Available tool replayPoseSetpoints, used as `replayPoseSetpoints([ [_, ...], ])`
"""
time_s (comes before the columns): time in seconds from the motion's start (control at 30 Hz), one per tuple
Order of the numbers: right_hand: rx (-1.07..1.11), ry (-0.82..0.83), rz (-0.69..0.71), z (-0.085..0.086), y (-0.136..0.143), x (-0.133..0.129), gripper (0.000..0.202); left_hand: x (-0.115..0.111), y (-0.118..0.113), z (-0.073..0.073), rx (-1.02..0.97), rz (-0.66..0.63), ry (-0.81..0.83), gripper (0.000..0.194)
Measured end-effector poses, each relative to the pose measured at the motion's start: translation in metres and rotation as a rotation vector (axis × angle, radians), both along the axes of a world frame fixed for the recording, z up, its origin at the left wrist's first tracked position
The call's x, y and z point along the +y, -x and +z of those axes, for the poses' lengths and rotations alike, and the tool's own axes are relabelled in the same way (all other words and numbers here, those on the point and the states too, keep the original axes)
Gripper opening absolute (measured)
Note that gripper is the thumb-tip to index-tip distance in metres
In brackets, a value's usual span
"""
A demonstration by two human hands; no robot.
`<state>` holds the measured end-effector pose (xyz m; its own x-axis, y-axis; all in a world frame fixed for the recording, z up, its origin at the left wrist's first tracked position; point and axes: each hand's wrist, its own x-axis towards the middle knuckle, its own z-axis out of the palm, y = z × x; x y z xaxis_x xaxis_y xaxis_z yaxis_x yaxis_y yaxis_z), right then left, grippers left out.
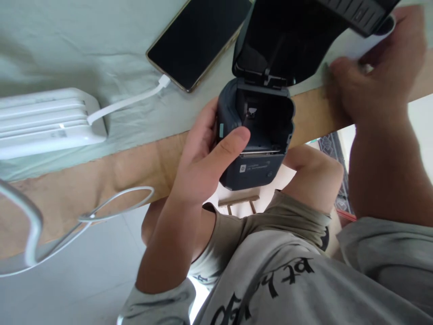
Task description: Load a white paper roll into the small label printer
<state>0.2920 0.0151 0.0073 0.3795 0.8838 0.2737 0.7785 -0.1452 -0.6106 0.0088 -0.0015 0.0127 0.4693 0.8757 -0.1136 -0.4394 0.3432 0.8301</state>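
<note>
Printer (255,135) with its lid up sits in my left grip (203,158) at the tabletop (135,164) edge, over my lap. Right grip (375,76) pinches white paper (358,47) beyond it. Loosening my thumb could drop the printer off the edge.

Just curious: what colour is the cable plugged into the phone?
White; the cable shows clearly in the head view, beside the phone.

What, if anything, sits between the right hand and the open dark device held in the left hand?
Nothing visible. The right hand rests at the table edge beside the raised lid of the device, which the left hand grips.
</note>
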Motion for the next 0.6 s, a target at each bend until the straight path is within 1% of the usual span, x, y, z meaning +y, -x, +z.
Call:
replayPoseSetpoints([
  [0.07, -0.084, 0.015, 0.024, 0.003, 0.004, -0.006, 0.038, 0.000, 0.000, 0.000, 0.009, 0.006, 0.000, 0.035],
  [0.13, -0.149, -0.060, 0.061, 0.009, 0.015, -0.016, 0.045, 0.001, 0.000, -0.001, 0.017, 0.012, 0.005, 0.033],
  [0.2, -0.181, -0.221, 0.084, 0.015, 0.030, -0.026, 0.038, 0.001, 0.000, -0.002, 0.004, 0.014, 0.001, 0.032],
  [0.27, -0.104, -0.344, 0.123, 0.016, 0.047, -0.032, 0.026, 0.001, 0.000, -0.003, -0.012, 0.014, -0.011, 0.031],
  [0.3, -0.059, -0.328, 0.156, 0.015, 0.055, -0.031, 0.027, 0.000, 0.000, -0.004, -0.019, 0.017, -0.019, 0.032],
  [0.37, -0.031, -0.230, 0.223, 0.009, 0.069, -0.025, 0.034, -0.001, 0.000, -0.005, -0.019, 0.030, -0.027, 0.032],
  [0.43, -0.096, -0.146, 0.215, 0.002, 0.077, -0.013, 0.038, -0.001, 0.000, -0.005, -0.014, 0.041, -0.024, 0.031],
  [0.5, -0.141, -0.138, 0.190, -0.006, 0.080, -0.002, 0.037, -0.001, 0.001, -0.004, -0.023, 0.036, -0.032, 0.029],
  [0.53, -0.131, -0.153, 0.186, -0.008, 0.080, 0.001, 0.037, -0.001, 0.001, -0.004, -0.028, 0.027, -0.037, 0.029],
  [0.6, -0.042, -0.161, 0.226, -0.010, 0.078, 0.000, 0.043, -0.001, 0.001, -0.005, -0.029, 0.008, -0.043, 0.030],
])
